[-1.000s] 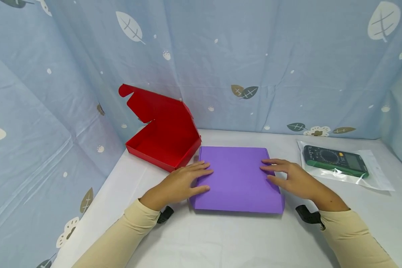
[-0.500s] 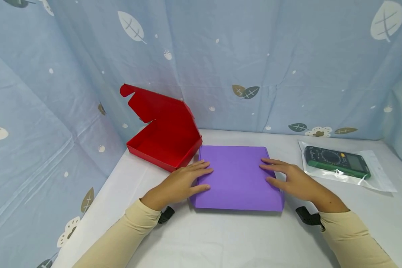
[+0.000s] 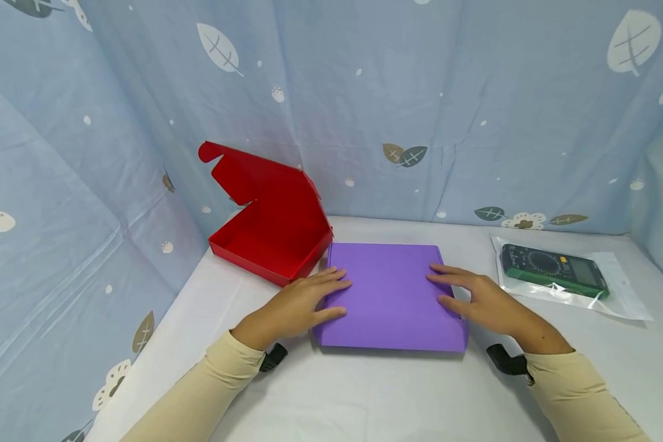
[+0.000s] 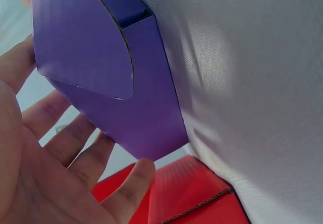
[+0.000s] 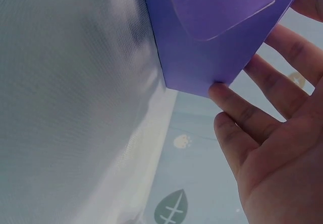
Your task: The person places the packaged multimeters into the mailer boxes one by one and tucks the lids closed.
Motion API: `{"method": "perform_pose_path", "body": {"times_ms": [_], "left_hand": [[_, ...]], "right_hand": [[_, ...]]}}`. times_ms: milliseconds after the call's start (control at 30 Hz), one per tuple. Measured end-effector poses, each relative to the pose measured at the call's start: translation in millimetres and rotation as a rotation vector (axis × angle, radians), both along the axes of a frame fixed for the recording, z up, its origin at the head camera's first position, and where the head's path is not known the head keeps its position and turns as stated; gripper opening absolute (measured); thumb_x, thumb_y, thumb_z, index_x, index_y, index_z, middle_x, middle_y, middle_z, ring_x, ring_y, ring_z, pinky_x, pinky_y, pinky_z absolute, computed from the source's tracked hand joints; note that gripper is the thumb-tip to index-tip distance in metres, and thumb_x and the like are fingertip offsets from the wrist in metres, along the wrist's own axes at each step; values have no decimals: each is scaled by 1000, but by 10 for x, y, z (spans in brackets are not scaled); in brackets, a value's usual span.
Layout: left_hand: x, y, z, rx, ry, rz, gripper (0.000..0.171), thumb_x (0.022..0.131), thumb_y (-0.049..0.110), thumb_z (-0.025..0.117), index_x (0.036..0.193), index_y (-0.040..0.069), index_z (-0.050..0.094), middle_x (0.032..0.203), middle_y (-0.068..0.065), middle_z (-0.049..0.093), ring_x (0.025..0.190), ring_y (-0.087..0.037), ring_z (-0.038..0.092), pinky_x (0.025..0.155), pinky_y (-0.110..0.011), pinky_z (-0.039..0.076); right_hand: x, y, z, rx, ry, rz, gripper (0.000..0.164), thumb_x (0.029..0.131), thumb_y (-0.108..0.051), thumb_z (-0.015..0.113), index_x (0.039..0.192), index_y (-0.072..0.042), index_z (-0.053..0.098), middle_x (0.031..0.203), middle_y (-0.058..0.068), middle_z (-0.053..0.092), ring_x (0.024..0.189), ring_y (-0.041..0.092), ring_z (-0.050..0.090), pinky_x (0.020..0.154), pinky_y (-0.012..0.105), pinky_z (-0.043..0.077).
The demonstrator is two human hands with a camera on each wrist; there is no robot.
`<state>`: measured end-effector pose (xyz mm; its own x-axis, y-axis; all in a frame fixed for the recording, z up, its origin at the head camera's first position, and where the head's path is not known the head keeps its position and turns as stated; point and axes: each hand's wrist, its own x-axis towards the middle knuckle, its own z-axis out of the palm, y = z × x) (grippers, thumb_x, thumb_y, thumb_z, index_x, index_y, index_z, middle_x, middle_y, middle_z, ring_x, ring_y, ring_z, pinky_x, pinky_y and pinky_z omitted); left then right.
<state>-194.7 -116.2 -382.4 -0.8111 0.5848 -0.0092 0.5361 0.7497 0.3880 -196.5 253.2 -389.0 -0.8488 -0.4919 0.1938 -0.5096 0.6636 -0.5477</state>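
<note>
A flat purple cardboard box [image 3: 389,301] lies on the white-covered table with its lid down. In the left wrist view a rounded side flap [image 4: 86,42] sticks out at the box's end. My left hand [image 3: 298,306] rests on the lid's left edge, fingers spread and fairly straight. On the opposite edge lies my right hand [image 3: 483,298], its fingertips on the lid. The right wrist view shows the right fingers [image 5: 277,85] extended along the box's upper edge. Neither hand curls round anything.
Behind the left hand stands a red cardboard box [image 3: 271,227] with its lid raised, close beside the purple one. A green-cased multimeter [image 3: 555,270] in a clear plastic bag [image 3: 624,288] lies at the right. Blue patterned curtain [image 3: 364,110] hangs behind the table.
Both hands stay on the purple box's edges, and the boxes and multimeter keep their places. Only the head view shifts slightly.
</note>
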Motion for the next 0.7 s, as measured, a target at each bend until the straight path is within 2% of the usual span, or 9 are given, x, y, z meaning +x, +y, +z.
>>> {"method": "perform_pose_path", "body": {"times_ms": [300, 700], "left_hand": [[5, -24, 15, 10, 13, -13, 62, 96, 50, 61, 151, 26, 46, 162, 6, 34, 153, -15, 27, 121, -52, 26], [29, 9, 1, 17, 42, -15, 58, 95, 44, 64, 148, 21, 51, 160, 1, 38, 151, -19, 32, 120, -52, 29]], "right_hand": [[-3, -14, -34, 0, 17, -7, 44, 96, -26, 67, 137, -12, 62, 151, 10, 51, 141, 43, 42, 103, -2, 14], [33, -24, -29, 51, 6, -27, 47, 98, -30, 63, 141, -12, 58, 155, 11, 45, 143, 44, 38, 106, 1, 15]]}}
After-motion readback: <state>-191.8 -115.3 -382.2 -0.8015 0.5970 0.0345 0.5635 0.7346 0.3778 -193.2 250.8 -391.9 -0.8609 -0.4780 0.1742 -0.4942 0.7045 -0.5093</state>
